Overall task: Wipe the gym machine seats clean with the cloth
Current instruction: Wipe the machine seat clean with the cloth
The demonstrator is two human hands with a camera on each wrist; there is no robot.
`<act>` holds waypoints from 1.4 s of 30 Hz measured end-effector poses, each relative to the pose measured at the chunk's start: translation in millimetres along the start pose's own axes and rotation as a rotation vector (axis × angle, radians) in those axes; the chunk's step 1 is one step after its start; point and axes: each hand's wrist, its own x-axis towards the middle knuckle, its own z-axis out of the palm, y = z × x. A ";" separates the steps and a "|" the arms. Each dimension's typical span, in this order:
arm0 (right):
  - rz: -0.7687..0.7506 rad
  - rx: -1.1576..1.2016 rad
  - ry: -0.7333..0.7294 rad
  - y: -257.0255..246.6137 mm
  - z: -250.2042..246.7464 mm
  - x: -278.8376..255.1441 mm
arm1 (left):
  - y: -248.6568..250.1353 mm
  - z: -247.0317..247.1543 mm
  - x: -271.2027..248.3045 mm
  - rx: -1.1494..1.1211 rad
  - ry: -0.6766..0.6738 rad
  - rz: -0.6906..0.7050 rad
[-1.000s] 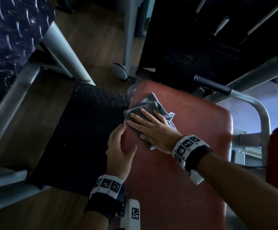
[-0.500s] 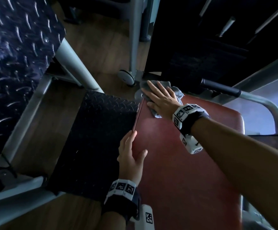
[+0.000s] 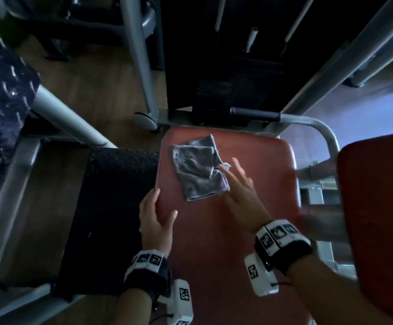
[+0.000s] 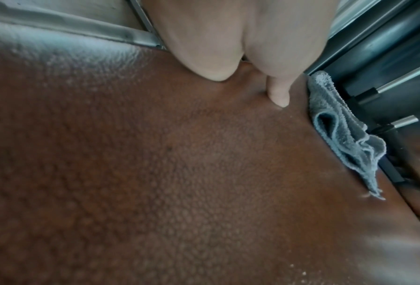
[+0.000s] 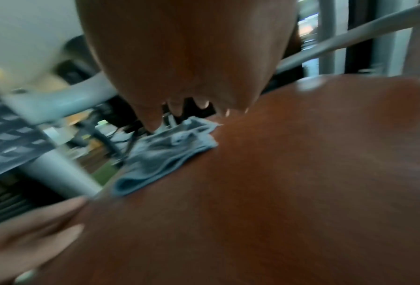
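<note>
A crumpled grey cloth (image 3: 196,167) (image 4: 345,133) (image 5: 164,156) lies loose on the far left part of the red padded seat (image 3: 226,242) (image 4: 179,183) (image 5: 289,192). My right hand (image 3: 238,191) (image 5: 186,67) hovers just right of the cloth with fingers spread and straight, its fingertips at the cloth's right edge, holding nothing. The left hand (image 3: 156,216) (image 4: 240,48) rests flat on the seat's left edge, fingers straight along the rim and thumb on the pad.
A black checker-plate footplate (image 3: 111,219) sits left of the seat over a wooden floor. Grey steel frame tubes (image 3: 139,57) and a handle bar (image 3: 308,123) stand behind the seat. Another red pad (image 3: 378,219) is at the right edge.
The right hand pulled back from the seat's far corner, let go of the cloth and lifted off it. The cloth now lies uncovered. The left hand stayed on the seat edge.
</note>
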 end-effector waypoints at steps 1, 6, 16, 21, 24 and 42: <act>0.127 -0.022 0.115 17.2 -7.8 -9.6 | 1.9 0.0 0.4 -0.003 -0.010 0.000; 0.735 0.067 0.255 66.7 -21.7 -44.9 | 4.3 0.4 0.8 0.017 -0.003 -0.002; 0.907 0.014 -0.013 68.9 -7.1 -35.9 | 5.4 -0.1 -1.4 0.014 -0.013 0.013; 0.918 0.012 -0.087 68.3 -9.5 -32.0 | 18.6 3.2 1.9 0.063 0.009 -0.102; 0.917 0.020 -0.100 67.4 -11.5 -32.0 | 34.2 6.8 9.6 0.106 0.017 -0.169; 0.941 0.009 -0.152 58.1 -17.9 -29.8 | 95.5 69.3 86.1 1.038 -0.624 0.433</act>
